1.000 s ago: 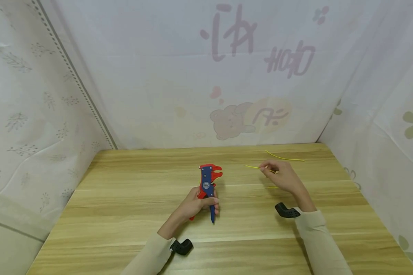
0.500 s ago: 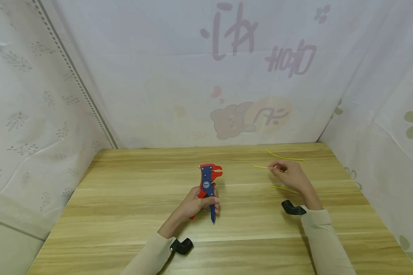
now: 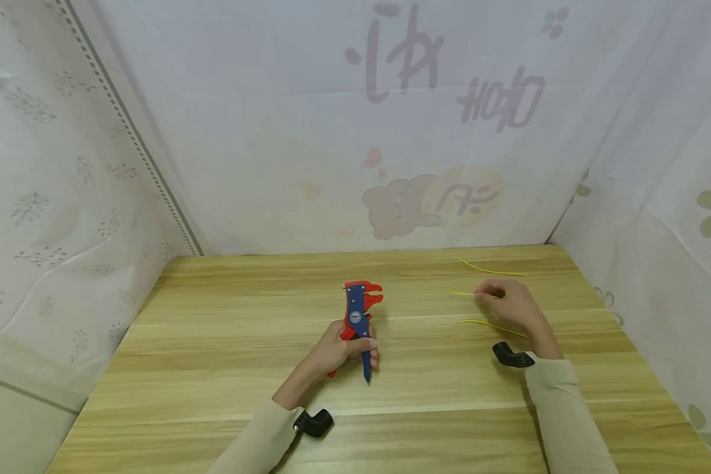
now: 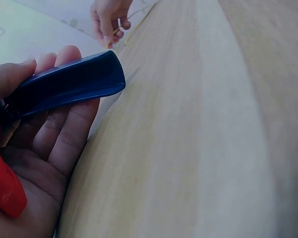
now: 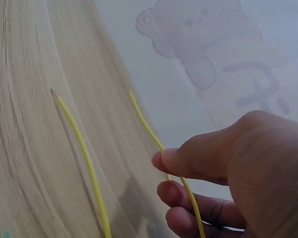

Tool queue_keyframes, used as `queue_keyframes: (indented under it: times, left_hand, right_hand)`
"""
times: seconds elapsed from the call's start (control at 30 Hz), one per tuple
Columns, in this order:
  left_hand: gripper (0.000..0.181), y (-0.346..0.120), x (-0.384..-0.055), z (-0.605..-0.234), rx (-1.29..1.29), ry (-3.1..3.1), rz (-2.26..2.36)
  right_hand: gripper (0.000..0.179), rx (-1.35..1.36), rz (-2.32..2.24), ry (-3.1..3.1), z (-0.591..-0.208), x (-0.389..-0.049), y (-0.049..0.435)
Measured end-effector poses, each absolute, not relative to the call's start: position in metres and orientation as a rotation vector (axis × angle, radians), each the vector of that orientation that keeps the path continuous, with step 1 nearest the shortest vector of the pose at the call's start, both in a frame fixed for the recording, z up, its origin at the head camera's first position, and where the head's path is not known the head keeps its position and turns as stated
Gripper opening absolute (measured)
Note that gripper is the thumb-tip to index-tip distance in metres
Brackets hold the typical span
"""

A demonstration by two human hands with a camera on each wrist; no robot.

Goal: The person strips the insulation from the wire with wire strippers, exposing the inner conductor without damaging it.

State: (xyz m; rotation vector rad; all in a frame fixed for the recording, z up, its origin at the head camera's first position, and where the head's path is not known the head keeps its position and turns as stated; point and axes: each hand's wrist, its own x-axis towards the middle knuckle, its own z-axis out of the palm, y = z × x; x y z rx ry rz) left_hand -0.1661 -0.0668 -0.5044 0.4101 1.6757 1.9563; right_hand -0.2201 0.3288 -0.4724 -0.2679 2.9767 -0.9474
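Note:
My left hand grips a red and blue wire stripper, its head pointing away from me near the middle of the table. The left wrist view shows a blue handle under the thumb and across the fingers. On the right, thumb and forefinger of my right hand pinch a short yellow wire just over the table; its free end points left. Part of this wire is hidden behind the fingers. A second yellow wire lies on the near side of that hand, a third yellow wire beyond it.
The wood-grain table ends at a printed cloth at the back, with cloth sides left and right. Black wrist devices sit on the left sleeve and right sleeve.
My right hand has moved right with the pinched wire, uncovering more of the near wire. The left hand and wire stripper have stayed in place.

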Motion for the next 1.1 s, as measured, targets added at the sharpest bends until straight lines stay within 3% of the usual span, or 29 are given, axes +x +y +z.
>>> queue_keyframes:
  times: [0.57, 1.1]
  left_hand:
    - [0.015, -0.067, -0.167, -0.504, 0.421, 1.685, 1.953]
    - [0.022, -0.064, -0.165, -0.504, 0.383, 1.684, 1.963]
  right_hand:
    - [0.028, 0.021, -0.949, 2.832, -0.470, -0.213, 0.342]
    - [0.028, -0.055, -0.897, 2.854, -0.471, -0.213, 0.353]
